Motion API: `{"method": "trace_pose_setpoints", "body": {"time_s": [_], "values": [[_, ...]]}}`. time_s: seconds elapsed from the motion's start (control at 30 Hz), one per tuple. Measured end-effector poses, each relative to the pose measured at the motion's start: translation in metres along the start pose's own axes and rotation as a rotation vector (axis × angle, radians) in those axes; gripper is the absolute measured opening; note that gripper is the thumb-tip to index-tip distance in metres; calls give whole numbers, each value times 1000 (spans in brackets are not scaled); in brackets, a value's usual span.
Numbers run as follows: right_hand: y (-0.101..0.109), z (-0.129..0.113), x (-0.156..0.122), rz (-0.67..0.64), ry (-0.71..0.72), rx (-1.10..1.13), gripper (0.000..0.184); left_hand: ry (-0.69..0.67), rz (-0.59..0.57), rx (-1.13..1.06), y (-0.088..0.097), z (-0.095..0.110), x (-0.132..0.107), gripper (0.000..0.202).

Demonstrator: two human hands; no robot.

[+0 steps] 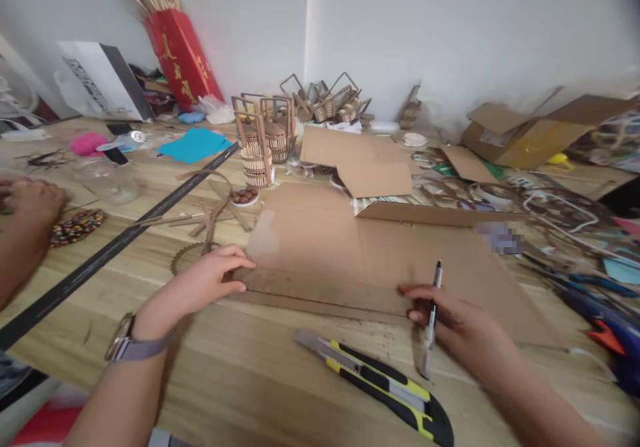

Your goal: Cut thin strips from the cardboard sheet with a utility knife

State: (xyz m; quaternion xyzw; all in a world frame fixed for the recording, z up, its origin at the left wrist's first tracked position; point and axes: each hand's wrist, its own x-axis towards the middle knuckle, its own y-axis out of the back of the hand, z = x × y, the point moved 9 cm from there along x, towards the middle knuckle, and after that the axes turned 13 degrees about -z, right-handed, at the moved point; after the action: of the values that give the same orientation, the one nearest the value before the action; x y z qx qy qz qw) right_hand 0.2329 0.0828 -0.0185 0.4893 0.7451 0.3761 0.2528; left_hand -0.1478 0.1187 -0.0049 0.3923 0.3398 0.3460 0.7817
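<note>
A flat brown strip (320, 292) lies along the near edge of a large cardboard sheet (310, 227) on the table. My left hand (220, 277) grips the strip's left end, thumb on the near side and fingers on the far side. At its right end, the fingertips of my right hand (450, 317) touch the strip. That same hand holds a pen (438, 277) upright between its fingers. Just in front of the cardboard rests a black and yellow utility knife (375, 380), its blade end pointing to the left.
Another person's hand (35, 200) is at the left, beside a beaded piece (79, 227). Small woven baskets (256, 157) stand behind a dish of brown beads (244, 196). Cardboard pieces (373, 167) and an open box (520, 134) are farther back. A blue glue gun (590, 307) lies right.
</note>
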Motion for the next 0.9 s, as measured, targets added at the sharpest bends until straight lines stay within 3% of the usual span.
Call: {"method": "trace_pose_setpoints", "body": {"time_s": [0.9], "values": [[6,-2,-3,46,104,1,13,58,-46,-36,-6,-3,-1,32]]}}
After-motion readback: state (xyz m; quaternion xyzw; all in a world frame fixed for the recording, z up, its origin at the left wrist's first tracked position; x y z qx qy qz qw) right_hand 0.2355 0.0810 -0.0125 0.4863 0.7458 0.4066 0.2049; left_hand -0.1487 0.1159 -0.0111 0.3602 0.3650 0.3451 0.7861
